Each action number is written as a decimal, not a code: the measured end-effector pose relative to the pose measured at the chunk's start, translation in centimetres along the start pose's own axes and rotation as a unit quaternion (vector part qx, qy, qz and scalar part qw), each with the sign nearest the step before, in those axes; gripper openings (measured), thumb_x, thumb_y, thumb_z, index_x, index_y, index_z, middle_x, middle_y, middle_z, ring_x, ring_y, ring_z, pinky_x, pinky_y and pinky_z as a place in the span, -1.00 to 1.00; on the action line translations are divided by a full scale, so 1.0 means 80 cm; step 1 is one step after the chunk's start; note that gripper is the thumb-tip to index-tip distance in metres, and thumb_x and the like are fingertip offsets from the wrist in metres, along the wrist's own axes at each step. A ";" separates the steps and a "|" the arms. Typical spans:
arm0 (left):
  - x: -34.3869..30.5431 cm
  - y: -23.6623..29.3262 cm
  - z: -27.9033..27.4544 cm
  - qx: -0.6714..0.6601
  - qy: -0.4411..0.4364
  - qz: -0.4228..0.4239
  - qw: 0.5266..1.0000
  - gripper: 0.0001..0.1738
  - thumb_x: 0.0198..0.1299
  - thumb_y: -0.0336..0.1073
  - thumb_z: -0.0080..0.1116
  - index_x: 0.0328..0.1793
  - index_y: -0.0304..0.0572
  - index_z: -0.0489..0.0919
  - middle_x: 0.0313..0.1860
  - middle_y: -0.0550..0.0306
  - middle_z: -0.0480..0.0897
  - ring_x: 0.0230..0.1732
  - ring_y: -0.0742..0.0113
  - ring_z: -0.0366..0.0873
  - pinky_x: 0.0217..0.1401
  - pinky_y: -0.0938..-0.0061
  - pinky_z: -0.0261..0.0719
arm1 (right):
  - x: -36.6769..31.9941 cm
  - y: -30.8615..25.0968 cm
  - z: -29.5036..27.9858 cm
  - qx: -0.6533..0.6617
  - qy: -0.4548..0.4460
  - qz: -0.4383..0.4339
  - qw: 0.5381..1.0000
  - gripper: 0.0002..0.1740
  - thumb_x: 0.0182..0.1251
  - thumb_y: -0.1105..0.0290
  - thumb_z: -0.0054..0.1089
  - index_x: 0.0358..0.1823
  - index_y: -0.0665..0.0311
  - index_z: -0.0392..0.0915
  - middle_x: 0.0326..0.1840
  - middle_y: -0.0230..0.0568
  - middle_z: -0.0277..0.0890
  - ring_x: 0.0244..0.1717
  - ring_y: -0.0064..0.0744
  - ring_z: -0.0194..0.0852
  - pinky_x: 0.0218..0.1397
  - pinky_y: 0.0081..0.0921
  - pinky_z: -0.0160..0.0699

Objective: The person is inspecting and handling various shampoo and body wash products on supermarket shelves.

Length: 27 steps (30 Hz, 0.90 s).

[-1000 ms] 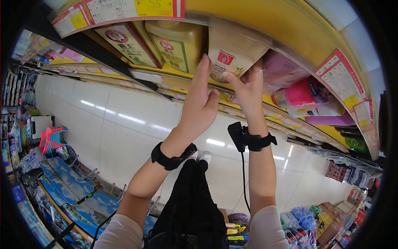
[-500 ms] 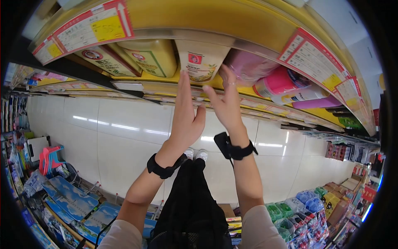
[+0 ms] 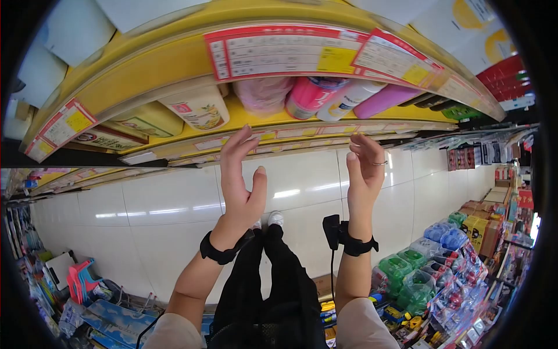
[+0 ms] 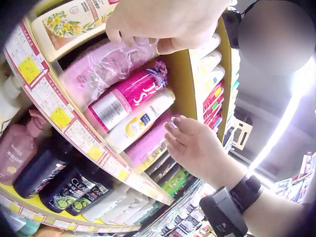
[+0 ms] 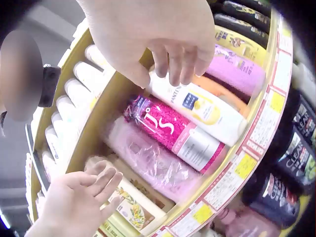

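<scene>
My left hand is in front of the shelf with its fingers loosely bent and holds nothing. My right hand, a ring on one finger, is level with it to the right, also holding nothing. A cream shampoo bottle with a floral label is on the shelf, up and left of the left hand. Beside it is a pink bottle in clear plastic wrap, which the left hand overlaps in the left wrist view. A bright pink bottle and a white Pantene bottle follow, nearest the right hand.
Price tags run along the shelf edge above the bottles. A purple bottle lies farther right in the row. Dark Clear bottles fill another shelf tier. Wrapped bottle packs are stacked at the lower right, behind the person.
Both hands have come away from the sides of the cream bottle and spread apart, back from the shelf. The bottle stays on the shelf; the head view has turned right along the row.
</scene>
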<state>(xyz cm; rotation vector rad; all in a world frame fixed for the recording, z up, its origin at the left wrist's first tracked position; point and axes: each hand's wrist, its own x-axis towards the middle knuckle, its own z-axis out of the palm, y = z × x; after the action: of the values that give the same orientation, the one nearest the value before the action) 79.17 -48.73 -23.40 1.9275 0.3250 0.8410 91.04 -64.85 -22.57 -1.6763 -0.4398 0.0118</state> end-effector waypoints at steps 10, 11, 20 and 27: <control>0.035 0.020 0.027 0.021 -0.071 0.019 0.997 -0.45 -0.01 -0.51 -0.08 0.21 -0.21 0.22 0.26 -0.02 0.19 0.25 0.18 0.16 0.22 0.33 0.10 | 0.013 0.000 -0.008 0.034 -0.004 0.008 0.999 -0.55 0.05 0.57 0.09 0.03 0.29 0.30 0.00 -0.20 0.39 -0.08 -0.45 0.37 0.01 -0.51 0.29; 0.042 0.022 0.034 0.032 -0.077 0.017 0.996 -0.41 -0.01 -0.51 -0.07 0.25 -0.21 0.19 0.27 -0.02 0.18 0.27 0.17 0.14 0.23 0.32 0.08 | 0.019 -0.001 -0.005 0.047 -0.026 -0.009 0.999 -0.53 0.04 0.58 0.09 0.05 0.31 0.29 -0.03 -0.18 0.41 -0.10 -0.45 0.39 -0.01 -0.51 0.32; 0.074 0.028 0.089 0.024 -0.016 -0.017 0.999 -0.31 -0.08 -0.56 -0.04 0.28 -0.34 0.06 0.22 -0.22 0.18 0.26 -0.09 0.10 0.28 0.29 0.05 | 0.084 -0.052 0.030 -0.044 -0.144 -0.106 0.983 -0.46 0.03 0.52 0.10 0.10 0.38 0.18 -0.41 -0.05 0.50 -0.44 -0.18 0.51 -0.42 -0.46 0.46; 0.084 0.031 0.100 0.006 -0.009 -0.062 0.998 -0.26 -0.02 -0.58 -0.02 0.34 -0.22 0.00 0.30 -0.02 0.13 0.32 0.19 0.07 0.25 0.26 0.11 | 0.112 -0.048 0.031 -0.170 -0.260 -0.070 0.948 -0.70 0.03 0.37 0.11 -0.34 0.45 0.28 -0.56 0.04 0.48 -0.52 0.02 0.48 -0.49 -0.26 0.45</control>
<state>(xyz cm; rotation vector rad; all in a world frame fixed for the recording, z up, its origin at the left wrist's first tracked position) 89.14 -51.72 -20.81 1.9033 0.4347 0.7419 97.58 -59.52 -17.16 -1.9728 -1.0048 0.2946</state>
